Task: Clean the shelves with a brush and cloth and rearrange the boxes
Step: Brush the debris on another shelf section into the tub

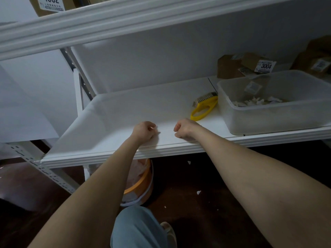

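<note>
Closest to us, a knee in pale blue trousers [136,228] is pushing up into the bottom of the shot, and both bare arms are reaching forward to the shelf [111,111]. Now, the brush [203,107]: it is lying on the shelf's right half, its yellow loop handle pointing toward the front edge and its pale bristle head angling back and right, sitting just beside the near corner of the clear plastic tub [268,119]. So its long axis is running front-left to back-right, and the handle end is the one facing the hands. The right hand [184,128] is resting near the front edge, fingers curled with nothing showing in them, and it is plainly the nearer one, with the brush lying behind it and a little right. The left hand [146,130] is sitting just beside it, also curled; something pale may be showing at its fingertips, too small to call. No cloth is showing. The tub is holding paper scraps, cardboard boxes [231,67] are waiting behind it toward the back right corner, and an orange bucket [143,181] is standing below the shelf.
</note>
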Demonstrator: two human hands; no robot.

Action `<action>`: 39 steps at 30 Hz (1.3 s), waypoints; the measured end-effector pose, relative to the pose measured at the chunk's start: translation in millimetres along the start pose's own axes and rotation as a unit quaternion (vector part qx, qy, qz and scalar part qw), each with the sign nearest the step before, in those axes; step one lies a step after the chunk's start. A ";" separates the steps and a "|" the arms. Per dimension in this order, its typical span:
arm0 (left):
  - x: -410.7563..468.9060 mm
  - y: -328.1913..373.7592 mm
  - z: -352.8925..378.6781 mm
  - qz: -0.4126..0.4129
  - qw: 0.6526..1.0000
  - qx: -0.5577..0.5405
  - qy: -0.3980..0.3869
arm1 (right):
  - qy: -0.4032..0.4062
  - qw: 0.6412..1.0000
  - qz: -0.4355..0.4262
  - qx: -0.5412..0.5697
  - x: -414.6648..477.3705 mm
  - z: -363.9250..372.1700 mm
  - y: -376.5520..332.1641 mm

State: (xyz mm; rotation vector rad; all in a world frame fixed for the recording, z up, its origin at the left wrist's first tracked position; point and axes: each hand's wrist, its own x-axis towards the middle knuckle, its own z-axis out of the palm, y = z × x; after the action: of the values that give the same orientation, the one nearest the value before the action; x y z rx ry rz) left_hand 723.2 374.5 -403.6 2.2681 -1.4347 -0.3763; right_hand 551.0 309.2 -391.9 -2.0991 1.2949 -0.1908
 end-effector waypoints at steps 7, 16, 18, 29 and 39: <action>0.6 -0.6 1.9 0.017 1.000 -0.017 0.019 | 0.002 1.000 0.002 0.005 0.4 0.7 0.8; 4.7 11.0 9.3 0.034 0.986 0.160 -0.016 | 0.003 1.000 -0.001 0.004 1.1 0.8 2.9; 4.6 9.2 9.5 0.038 0.986 0.163 -0.013 | 0.001 1.000 -0.001 0.003 1.9 1.0 2.7; -3.9 16.8 3.8 0.000 0.998 -0.068 -0.011 | -0.010 0.999 -0.002 0.030 -2.7 0.8 4.3; -3.8 84.3 -2.8 0.069 0.973 -0.219 0.031 | 0.072 0.953 -0.001 0.294 -16.1 -38.6 -4.5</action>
State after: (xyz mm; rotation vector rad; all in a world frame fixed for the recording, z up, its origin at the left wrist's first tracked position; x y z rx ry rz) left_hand 656.5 347.1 -359.8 1.8036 -1.3158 -0.5162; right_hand 529.2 306.5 -356.0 -1.5949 1.1361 -0.6570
